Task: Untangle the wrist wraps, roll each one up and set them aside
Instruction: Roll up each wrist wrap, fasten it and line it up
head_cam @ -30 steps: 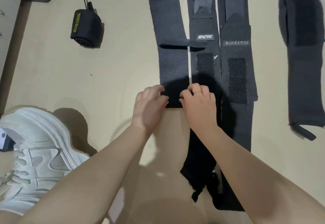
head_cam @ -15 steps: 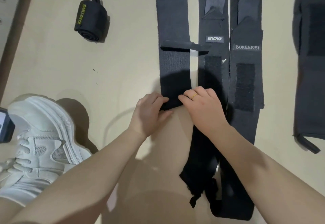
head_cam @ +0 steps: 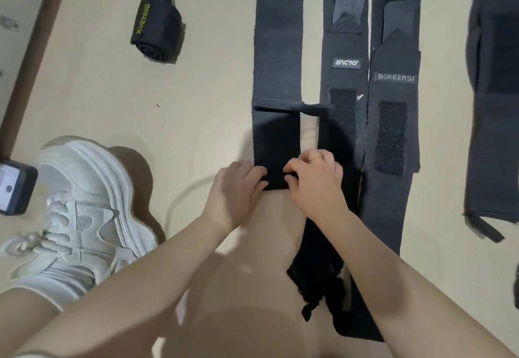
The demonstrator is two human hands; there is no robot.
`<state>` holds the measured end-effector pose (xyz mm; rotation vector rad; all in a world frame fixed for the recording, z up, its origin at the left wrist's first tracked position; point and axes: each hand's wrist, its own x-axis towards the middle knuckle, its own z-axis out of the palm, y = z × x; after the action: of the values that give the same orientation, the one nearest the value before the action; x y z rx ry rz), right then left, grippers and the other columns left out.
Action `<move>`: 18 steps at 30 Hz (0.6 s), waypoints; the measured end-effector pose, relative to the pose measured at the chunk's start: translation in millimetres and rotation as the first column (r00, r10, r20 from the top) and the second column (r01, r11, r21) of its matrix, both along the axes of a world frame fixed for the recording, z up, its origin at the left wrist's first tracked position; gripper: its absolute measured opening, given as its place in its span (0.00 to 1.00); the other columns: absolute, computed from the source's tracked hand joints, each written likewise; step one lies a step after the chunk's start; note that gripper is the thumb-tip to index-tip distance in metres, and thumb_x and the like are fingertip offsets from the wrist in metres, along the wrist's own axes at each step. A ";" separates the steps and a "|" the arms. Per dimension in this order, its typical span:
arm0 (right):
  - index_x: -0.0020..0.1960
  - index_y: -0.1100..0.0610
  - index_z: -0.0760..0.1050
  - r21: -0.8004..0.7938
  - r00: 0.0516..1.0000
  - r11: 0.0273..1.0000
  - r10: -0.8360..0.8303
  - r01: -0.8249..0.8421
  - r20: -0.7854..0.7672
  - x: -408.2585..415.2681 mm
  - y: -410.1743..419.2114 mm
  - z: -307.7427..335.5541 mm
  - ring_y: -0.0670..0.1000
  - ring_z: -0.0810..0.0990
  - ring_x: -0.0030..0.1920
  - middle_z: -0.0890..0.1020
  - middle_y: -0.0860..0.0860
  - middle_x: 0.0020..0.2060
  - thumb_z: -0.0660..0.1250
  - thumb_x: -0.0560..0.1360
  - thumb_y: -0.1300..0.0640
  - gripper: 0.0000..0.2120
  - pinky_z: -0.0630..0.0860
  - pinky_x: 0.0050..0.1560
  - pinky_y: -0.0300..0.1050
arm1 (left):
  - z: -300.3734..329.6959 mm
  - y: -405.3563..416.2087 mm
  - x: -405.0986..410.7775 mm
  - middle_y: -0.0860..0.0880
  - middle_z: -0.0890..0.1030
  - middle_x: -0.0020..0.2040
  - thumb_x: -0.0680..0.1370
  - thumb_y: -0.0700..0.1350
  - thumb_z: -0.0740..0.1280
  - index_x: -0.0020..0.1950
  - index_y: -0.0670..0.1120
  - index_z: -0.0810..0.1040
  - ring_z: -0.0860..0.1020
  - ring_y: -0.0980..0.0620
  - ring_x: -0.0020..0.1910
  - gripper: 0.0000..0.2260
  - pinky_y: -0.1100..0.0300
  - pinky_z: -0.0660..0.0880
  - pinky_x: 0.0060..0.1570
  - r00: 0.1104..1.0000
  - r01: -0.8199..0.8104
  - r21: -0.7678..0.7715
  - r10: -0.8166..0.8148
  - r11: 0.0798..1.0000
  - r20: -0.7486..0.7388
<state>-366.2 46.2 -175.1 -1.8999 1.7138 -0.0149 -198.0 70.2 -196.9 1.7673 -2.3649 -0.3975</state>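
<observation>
Black wrist wrap (head_cam: pixel 276 144) near end pinched by left hand (head_cam: pixel 236 189) and right hand (head_cam: pixel 316 180), fingers curled on edge.

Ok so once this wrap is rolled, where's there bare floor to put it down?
Bare floor lies between the rolled XUEYING wrap, the white sneaker and the plain wrap both hands are pinching. Another bare strip runs between the BOKEERSI wrap and the flat XUEYING wrap. The three centre wraps lie crowded, nearly edge to edge.
</observation>
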 end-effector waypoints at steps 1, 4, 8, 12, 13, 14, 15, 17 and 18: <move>0.52 0.54 0.78 -0.058 1.000 0.998 -0.019 0.018 -0.014 2.0 -1.5 1.3 0.55 0.67 0.61 0.74 0.51 0.53 0.67 0.75 0.55 0.07 0.61 0.59 0.51 | -0.1 -1.6 -0.8 0.49 0.77 0.36 0.77 0.48 0.58 0.45 0.44 0.80 0.75 0.46 0.33 0.12 0.57 0.69 0.32 1.000 -0.018 0.003 0.018 1.000 -0.001; 0.40 0.57 0.78 -0.284 0.992 0.952 0.097 -0.115 -0.077 6.4 -5.9 -6.7 0.57 0.76 0.44 0.78 0.54 0.41 0.76 0.66 0.60 0.07 0.70 0.42 0.49 | 5.5 -18.0 -6.0 0.45 0.77 0.40 0.74 0.45 0.63 0.45 0.41 0.80 0.75 0.43 0.36 0.09 0.57 0.70 0.36 0.990 -0.112 0.048 0.116 0.992 -0.075; 0.40 0.57 0.79 -0.314 0.936 0.883 0.315 -0.349 -0.155 -4.9 -1.0 -15.3 0.53 0.79 0.41 0.80 0.52 0.38 0.64 0.74 0.53 0.09 0.74 0.41 0.46 | 9.5 -38.4 -9.9 0.43 0.78 0.44 0.64 0.40 0.77 0.48 0.41 0.78 0.77 0.41 0.39 0.15 0.56 0.68 0.40 0.998 -0.065 0.055 0.066 0.996 -0.017; 0.47 0.58 0.81 -0.318 0.873 0.815 0.427 -0.484 -0.235 -18.9 5.3 -20.5 0.55 0.80 0.46 0.81 0.54 0.46 0.59 0.73 0.48 0.17 0.68 0.49 0.47 | 8.5 -42.7 -4.9 0.45 0.77 0.40 0.63 0.41 0.77 0.41 0.42 0.77 0.76 0.43 0.37 0.12 0.58 0.68 0.38 0.998 0.060 0.000 -0.060 0.998 0.000; 0.49 0.58 0.81 -0.313 0.873 0.819 0.417 -0.481 -0.251 -19.0 3.8 -22.6 0.54 0.80 0.43 0.80 0.53 0.44 0.59 0.73 0.48 0.17 0.67 0.47 0.46 | 7.9 -41.7 -4.6 0.46 0.77 0.38 0.66 0.42 0.75 0.39 0.43 0.76 0.76 0.43 0.36 0.08 0.58 0.68 0.37 0.997 0.073 -0.018 -0.073 0.997 0.002; 0.50 0.57 0.81 -0.276 0.885 0.846 0.400 -0.457 -0.238 -17.1 0.5 -19.8 0.54 0.79 0.41 0.80 0.53 0.42 0.59 0.73 0.48 0.18 0.67 0.46 0.46 | 7.2 -41.2 -4.8 0.47 0.77 0.36 0.70 0.44 0.70 0.38 0.43 0.76 0.76 0.44 0.35 0.06 0.58 0.67 0.36 0.998 0.068 -0.030 -0.068 0.997 -0.005; 0.51 0.56 0.81 -0.249 0.910 0.879 0.363 -0.406 -0.201 -14.8 -1.7 -17.2 0.54 0.79 0.39 0.80 0.52 0.40 0.58 0.73 0.48 0.18 0.69 0.44 0.46 | 7.7 -40.6 -4.9 0.48 0.77 0.35 0.73 0.47 0.65 0.38 0.43 0.76 0.76 0.44 0.33 0.08 0.58 0.67 0.35 0.998 0.052 -0.029 -0.053 0.998 -0.022; 0.55 0.56 0.78 -0.158 0.973 0.960 0.226 -0.230 -0.042 -10.8 -8.0 -7.7 0.54 0.80 0.41 0.80 0.51 0.40 0.61 0.74 0.48 0.16 0.71 0.46 0.47 | 7.5 -36.8 -3.0 0.47 0.78 0.35 0.75 0.49 0.60 0.41 0.41 0.77 0.76 0.44 0.33 0.13 0.58 0.67 0.36 0.994 0.022 0.002 -0.021 1.000 -0.111; 0.56 0.55 0.75 -0.079 0.987 0.984 0.160 -0.157 0.029 -10.2 -13.7 -2.8 0.53 0.79 0.44 0.80 0.51 0.42 0.64 0.74 0.48 0.14 0.70 0.49 0.48 | 6.8 -33.9 -1.7 0.47 0.79 0.36 0.75 0.50 0.60 0.43 0.41 0.77 0.76 0.44 0.34 0.13 0.58 0.66 0.37 0.989 0.026 0.002 -0.025 1.000 -0.146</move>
<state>-376.4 32.5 -177.9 -2.0748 1.5545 -0.0527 -199.7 36.3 -190.0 1.6504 -2.2884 -0.5168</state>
